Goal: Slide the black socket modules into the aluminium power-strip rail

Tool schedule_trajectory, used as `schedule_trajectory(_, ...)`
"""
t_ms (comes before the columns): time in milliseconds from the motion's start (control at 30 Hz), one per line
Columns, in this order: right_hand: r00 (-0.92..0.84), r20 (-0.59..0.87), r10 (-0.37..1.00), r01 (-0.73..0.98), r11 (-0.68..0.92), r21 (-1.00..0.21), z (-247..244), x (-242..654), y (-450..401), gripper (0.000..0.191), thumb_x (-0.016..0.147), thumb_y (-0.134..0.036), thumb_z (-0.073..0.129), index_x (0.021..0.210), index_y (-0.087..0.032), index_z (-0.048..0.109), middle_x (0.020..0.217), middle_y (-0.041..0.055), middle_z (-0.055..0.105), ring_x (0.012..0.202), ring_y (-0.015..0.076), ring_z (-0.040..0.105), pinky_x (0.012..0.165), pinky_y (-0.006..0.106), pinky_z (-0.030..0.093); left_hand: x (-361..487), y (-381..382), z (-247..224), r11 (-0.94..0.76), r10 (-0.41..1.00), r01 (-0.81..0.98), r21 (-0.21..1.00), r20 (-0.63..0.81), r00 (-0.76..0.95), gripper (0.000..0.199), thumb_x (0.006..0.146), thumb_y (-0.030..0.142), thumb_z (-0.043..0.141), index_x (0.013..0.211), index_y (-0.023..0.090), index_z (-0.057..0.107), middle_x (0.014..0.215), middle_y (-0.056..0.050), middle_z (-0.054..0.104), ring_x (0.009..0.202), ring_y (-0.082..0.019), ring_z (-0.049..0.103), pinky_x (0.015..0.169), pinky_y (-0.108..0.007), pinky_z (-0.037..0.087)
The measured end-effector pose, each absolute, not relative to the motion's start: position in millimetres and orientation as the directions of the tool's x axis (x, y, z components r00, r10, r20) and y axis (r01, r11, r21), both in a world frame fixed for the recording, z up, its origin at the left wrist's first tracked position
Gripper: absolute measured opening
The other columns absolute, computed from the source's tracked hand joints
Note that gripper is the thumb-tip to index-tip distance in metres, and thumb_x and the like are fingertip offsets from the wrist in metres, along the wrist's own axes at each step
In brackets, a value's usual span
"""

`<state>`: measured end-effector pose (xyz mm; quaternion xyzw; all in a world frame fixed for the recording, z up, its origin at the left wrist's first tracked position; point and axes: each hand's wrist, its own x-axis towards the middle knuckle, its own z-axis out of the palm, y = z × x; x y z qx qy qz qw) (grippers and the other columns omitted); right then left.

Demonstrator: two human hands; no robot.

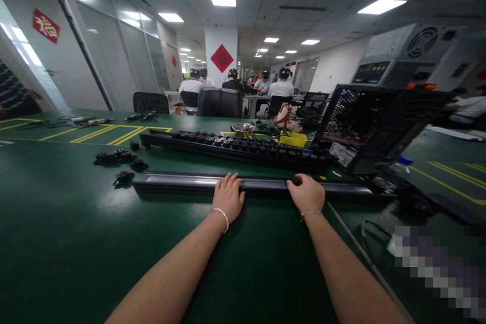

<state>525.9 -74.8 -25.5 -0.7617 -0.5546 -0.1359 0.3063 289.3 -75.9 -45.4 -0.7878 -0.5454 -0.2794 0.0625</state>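
A long black channel-shaped rail (182, 184) lies across the green table (114, 243) in front of me. My left hand (228, 196) rests on the rail near its middle, fingers laid over the top and holding it. Farther right, my right hand (308, 194) is closed round a small black part (296, 181) at the rail; much of that part is hidden by the fingers. Behind lies a second black rail (197, 149) with several small black parts in a row along it. More small black parts (123, 178) sit by the left end of the near rail.
An open computer case (383, 126) with power supplies (410, 50) on top stands at the right. A metal bowl (243, 128) and a yellow tray (293, 139) are behind the rails. Cables (413, 202) lie at the right. Several people sit in the background.
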Motion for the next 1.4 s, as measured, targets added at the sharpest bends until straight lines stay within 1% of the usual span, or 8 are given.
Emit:
schedule_trajectory(233, 0.331, 0.502, 0.799, 0.931, -0.188, -0.314, -23, 519, -75, 0.032, 0.074, -0.042, 0.05, 0.092, -0.019, 0.063, 0.091, 0.0067, 0.065, 0.086, 0.0218, 0.057, 0.08, 0.034, 0.037, 289, -77, -46, -0.406, 0.827, 0.892, 0.197, 0.495, 0.267, 0.038, 0.083, 0.032, 0.044, 0.119, 0.022, 0.048, 0.134, -0.005, 0.046, 0.129, -0.021, 0.031, 0.104, -0.042, 0.026)
schedule_trajectory(433, 0.305, 0.499, 0.811, 0.934, -0.153, -0.323, -21, 509, -76, 0.032, 0.075, -0.043, 0.051, 0.093, -0.019, 0.062, 0.094, 0.006, 0.065, 0.089, 0.0213, 0.057, 0.084, 0.033, 0.036, 289, -77, -45, -0.408, 0.83, 0.894, 0.184, 0.483, 0.279, 0.038, 0.082, 0.033, 0.045, 0.119, 0.024, 0.048, 0.134, -0.005, 0.046, 0.129, -0.021, 0.031, 0.105, -0.042, 0.025)
schedule_trajectory(700, 0.257, 0.486, 0.836, 0.944, -0.11, -0.31, -21, 494, -75, 0.033, 0.076, -0.044, 0.052, 0.097, -0.019, 0.063, 0.094, 0.005, 0.065, 0.089, 0.0201, 0.058, 0.081, 0.031, 0.038, 289, -79, -43, -0.409, 0.832, 0.895, 0.18, 0.477, 0.285, 0.036, 0.081, 0.033, 0.047, 0.117, 0.027, 0.049, 0.135, -0.003, 0.045, 0.129, -0.022, 0.031, 0.105, -0.044, 0.024)
schedule_trajectory(867, 0.257, 0.468, 0.846, 0.936, -0.098, -0.337, -20, 489, -75, 0.035, 0.077, -0.044, 0.051, 0.098, -0.019, 0.062, 0.095, 0.0054, 0.065, 0.09, 0.02, 0.058, 0.081, 0.031, 0.038, 289, -80, -42, -0.42, 0.827, 0.891, 0.171, 0.476, 0.298, 0.035, 0.08, 0.033, 0.048, 0.115, 0.028, 0.05, 0.135, -0.003, 0.044, 0.129, -0.024, 0.03, 0.106, -0.047, 0.021)
schedule_trajectory(1100, 0.263, 0.445, 0.856, 0.915, -0.075, -0.397, -18, 480, -74, 0.035, 0.077, -0.045, 0.051, 0.097, -0.02, 0.063, 0.095, 0.0044, 0.066, 0.088, 0.02, 0.058, 0.077, 0.031, 0.04, 291, -82, -40, -0.454, 0.818, 0.878, 0.152, 0.461, 0.344, 0.038, 0.078, 0.031, 0.051, 0.116, 0.026, 0.05, 0.136, -0.006, 0.043, 0.13, -0.026, 0.028, 0.109, -0.049, 0.016)
schedule_trajectory(1267, 0.259, 0.418, 0.871, 0.888, -0.044, -0.458, -18, 471, -73, 0.032, 0.077, -0.044, 0.05, 0.095, -0.021, 0.064, 0.094, 0.0031, 0.066, 0.086, 0.0179, 0.059, 0.075, 0.029, 0.041, 293, -84, -38, -0.465, 0.821, 0.872, 0.153, 0.443, 0.361, 0.04, 0.076, 0.031, 0.054, 0.115, 0.03, 0.051, 0.137, -0.004, 0.04, 0.13, -0.028, 0.027, 0.107, -0.054, 0.015)
schedule_trajectory(1400, 0.258, 0.408, 0.876, 0.88, -0.039, -0.474, -17, 468, -74, 0.031, 0.077, -0.043, 0.051, 0.095, -0.022, 0.064, 0.094, 0.0023, 0.067, 0.085, 0.0179, 0.06, 0.075, 0.029, 0.041, 293, -84, -38, -0.466, 0.818, 0.872, 0.151, 0.449, 0.359, 0.04, 0.076, 0.034, 0.055, 0.115, 0.035, 0.052, 0.138, -0.003, 0.039, 0.13, -0.03, 0.027, 0.106, -0.057, 0.013)
